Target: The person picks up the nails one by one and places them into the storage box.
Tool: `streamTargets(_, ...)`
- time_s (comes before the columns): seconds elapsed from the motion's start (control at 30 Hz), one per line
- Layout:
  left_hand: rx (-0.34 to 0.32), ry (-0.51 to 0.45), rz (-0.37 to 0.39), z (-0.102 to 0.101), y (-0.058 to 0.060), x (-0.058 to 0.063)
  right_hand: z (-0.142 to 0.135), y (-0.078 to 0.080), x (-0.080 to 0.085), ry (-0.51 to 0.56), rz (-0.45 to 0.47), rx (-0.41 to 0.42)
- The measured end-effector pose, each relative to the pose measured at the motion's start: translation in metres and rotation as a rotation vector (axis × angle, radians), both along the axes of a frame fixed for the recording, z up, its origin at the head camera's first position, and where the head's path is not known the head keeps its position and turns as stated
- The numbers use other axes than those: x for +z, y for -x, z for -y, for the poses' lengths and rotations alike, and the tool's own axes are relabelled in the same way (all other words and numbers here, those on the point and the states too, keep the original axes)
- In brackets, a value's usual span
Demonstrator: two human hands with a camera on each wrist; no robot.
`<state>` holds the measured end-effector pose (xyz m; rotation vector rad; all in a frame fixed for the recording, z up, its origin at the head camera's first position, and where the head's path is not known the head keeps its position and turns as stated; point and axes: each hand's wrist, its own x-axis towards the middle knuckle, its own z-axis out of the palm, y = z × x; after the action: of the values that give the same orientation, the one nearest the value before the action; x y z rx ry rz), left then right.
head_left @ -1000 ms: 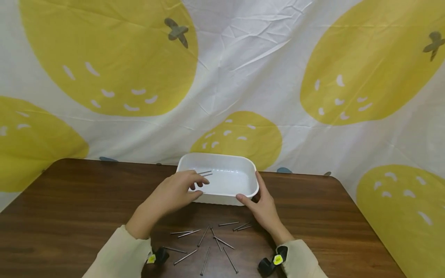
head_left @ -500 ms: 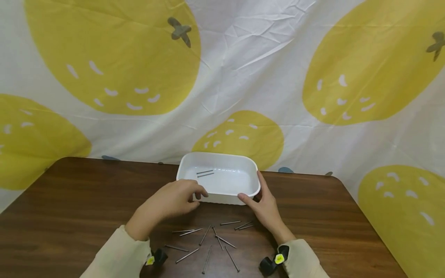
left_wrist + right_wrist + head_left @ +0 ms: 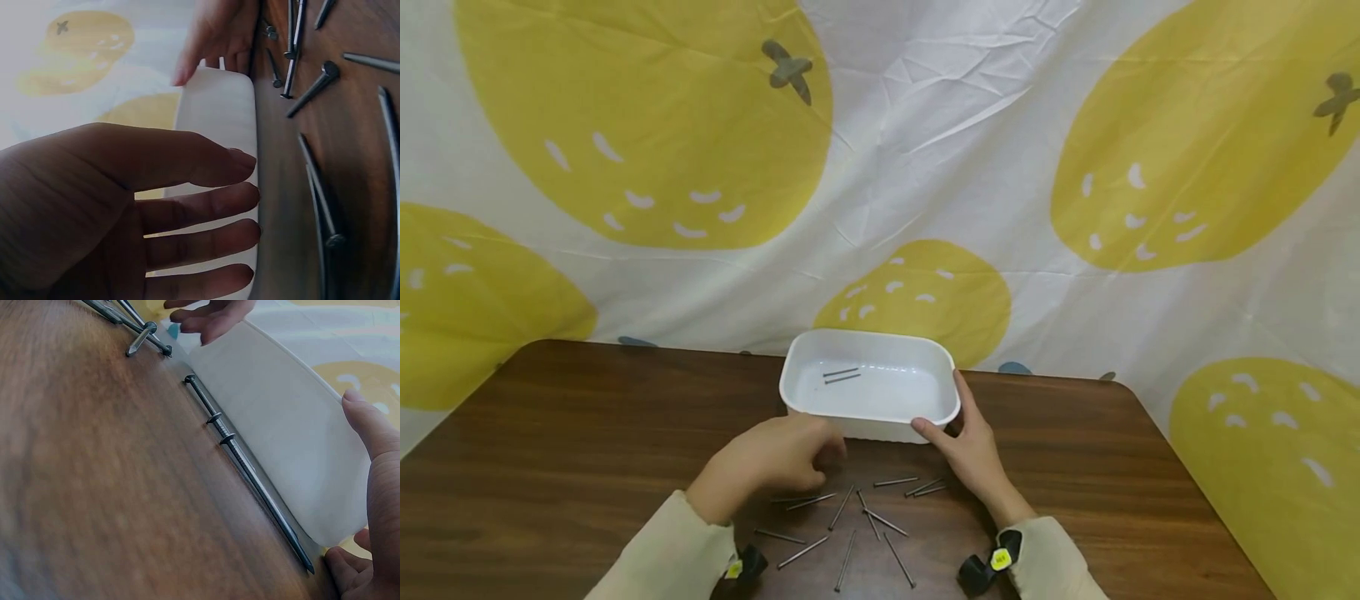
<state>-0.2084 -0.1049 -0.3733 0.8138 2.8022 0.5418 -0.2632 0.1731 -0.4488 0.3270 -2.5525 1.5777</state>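
A white rectangular container stands on the table, with two nails lying inside toward its left. My right hand holds its right front corner, thumb at the rim and fingers around the side. Just in front of the container's left part hovers my left hand, loosely bent and holding nothing. In the left wrist view its thumb and fingers are spread apart against the white wall behind them. Several steel nails lie scattered on the wood below both hands; the left hand sits above a pair.
The dark wooden table ends close behind the container. A white cloth with yellow fruit prints hangs along its back edge. Black wrist cameras sit at both sleeves, low over the table.
My left hand has drawn back from over the container, down toward the loose nails, leaving the two nails inside in plain view. The right hand has stayed on the corner.
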Motion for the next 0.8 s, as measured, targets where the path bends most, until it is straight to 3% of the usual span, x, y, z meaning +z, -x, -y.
streamTargets(0.33, -0.001, 0.042, 0.012, 0.000, 0.005, -0.012, 0.000, 0.000, 0.000, 0.007, -0.009, 0.010)
streamTargets(0.8, 0.025, 0.040, 0.082, -0.006, -0.002, -0.011, 0.000, -0.001, 0.000, 0.012, -0.006, 0.014)
